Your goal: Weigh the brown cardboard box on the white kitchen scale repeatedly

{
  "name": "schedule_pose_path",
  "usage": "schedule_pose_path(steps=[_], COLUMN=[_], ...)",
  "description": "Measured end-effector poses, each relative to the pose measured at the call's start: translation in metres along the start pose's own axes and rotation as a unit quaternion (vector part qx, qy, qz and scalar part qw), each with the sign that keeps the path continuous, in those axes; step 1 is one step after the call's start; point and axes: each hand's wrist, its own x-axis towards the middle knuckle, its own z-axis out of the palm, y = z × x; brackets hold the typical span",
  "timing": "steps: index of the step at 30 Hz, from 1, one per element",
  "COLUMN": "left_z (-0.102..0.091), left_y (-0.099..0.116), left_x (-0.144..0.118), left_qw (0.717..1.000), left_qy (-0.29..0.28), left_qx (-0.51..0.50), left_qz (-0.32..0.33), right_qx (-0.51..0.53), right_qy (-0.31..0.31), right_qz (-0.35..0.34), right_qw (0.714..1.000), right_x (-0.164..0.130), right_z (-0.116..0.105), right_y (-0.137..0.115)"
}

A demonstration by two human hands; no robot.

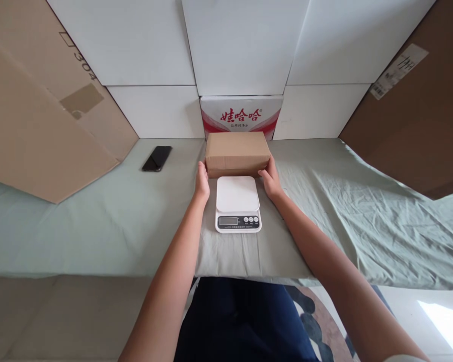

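Brown parcel [237, 151]: sat on the green-sheeted desk [98, 221], at 12 o'clock from the white scale [237, 203].
Left hand [202, 182]: grip pressed flat on its left end.
Right hand [271, 180]: grip held its right end.
Red-lettered carton [241, 114]: Chinese characters.
Cardboard [41, 115]: "304".

A pale green sheet [98, 221], wrinkled toward the right, covers a flat surface across the whole view. At its centre sits a white kitchen scale [237, 203], display facing the near edge. Just beyond it rests a brown cardboard box [237, 151], with a white carton printed in red [241, 114] behind that. A black phone [157, 158] lies far left.
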Motion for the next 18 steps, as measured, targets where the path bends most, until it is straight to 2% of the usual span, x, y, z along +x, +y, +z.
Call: schedule_pose_path(steps=[5, 9, 12, 18], left_z=[-0.004, -0.019, -0.028, -0.019], left_y=[0.003, 0.009, 0.01, 0.005], left_x=[0.001, 0.004, 0.006, 0.003], left_qw=[1.0, 0.999, 0.999, 0.999], left_qy=[-0.007, 0.025, 0.025, -0.018], left_qx=[0.008, 0.015, 0.017, 0.03], left_qz=[-0.003, -0.012, -0.012, -0.031], right_qx=[0.008, 0.019, 0.029, -0.012], right_qy=[0.003, 0.041, 0.056, 0.036], right_qz=[-0.001, 0.024, 0.045, 0.04], right_qw=[1.0, 0.999, 0.997, 0.998], right_x=[0.001, 0.001, 0.003, 0.002], right_z=[0.0, -0.001, -0.002, -0.001], right_y=[0.005, 0.011, 0.011, 0.004])
